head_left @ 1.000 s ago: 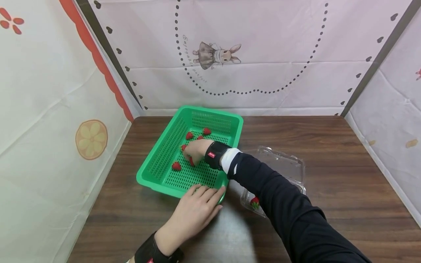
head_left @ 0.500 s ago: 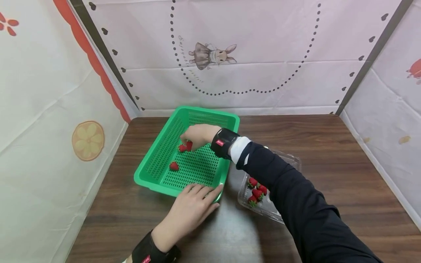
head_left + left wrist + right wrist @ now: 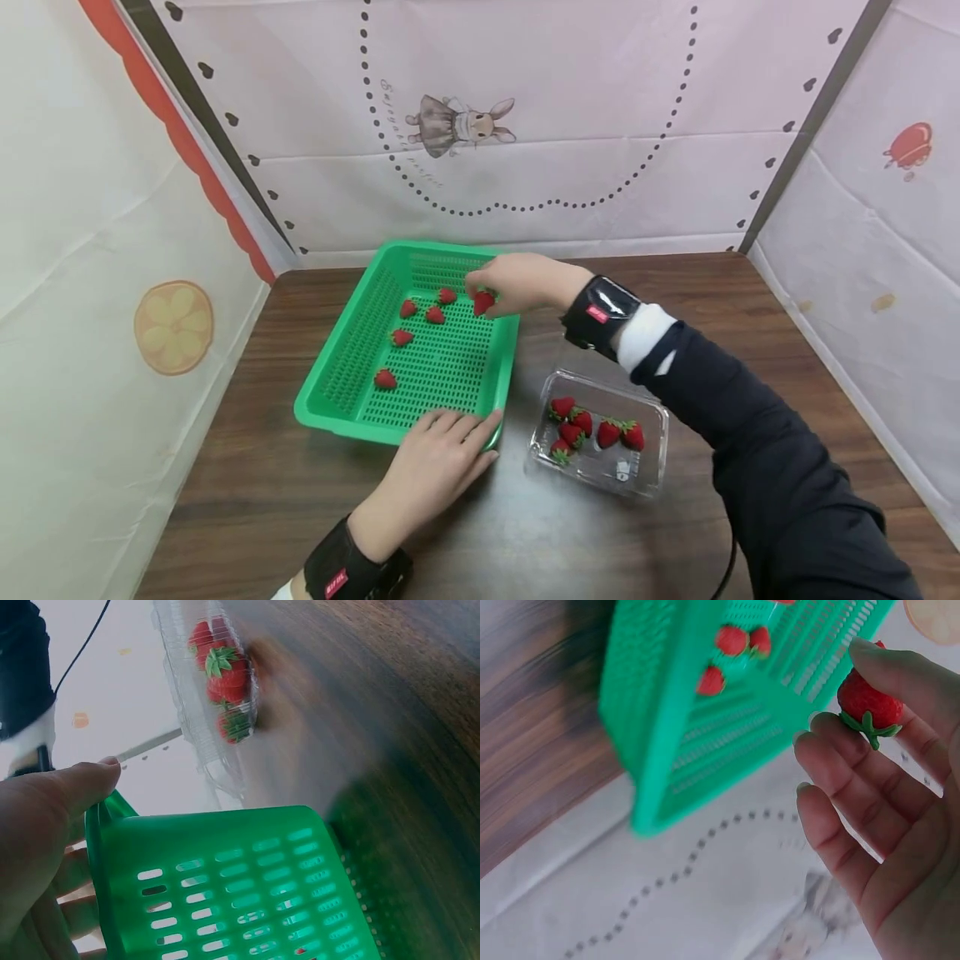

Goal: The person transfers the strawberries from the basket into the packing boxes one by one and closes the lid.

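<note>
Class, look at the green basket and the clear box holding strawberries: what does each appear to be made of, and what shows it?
Green basket: likely moulded plastic, uniform colour, slotted mesh walls, slight sheen. Clear box: probably thin glossy plastic, since the strawberries show through it.

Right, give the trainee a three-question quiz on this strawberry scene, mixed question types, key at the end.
1. True or false: the right hand pinches a strawberry.
2. How many strawberries lie loose on the floor of the green basket?
3. What does the left hand rest on: A the clear punnet, B the basket's near rim, C only the table?

Key: 1 true; 2 five; 3 B.
</note>
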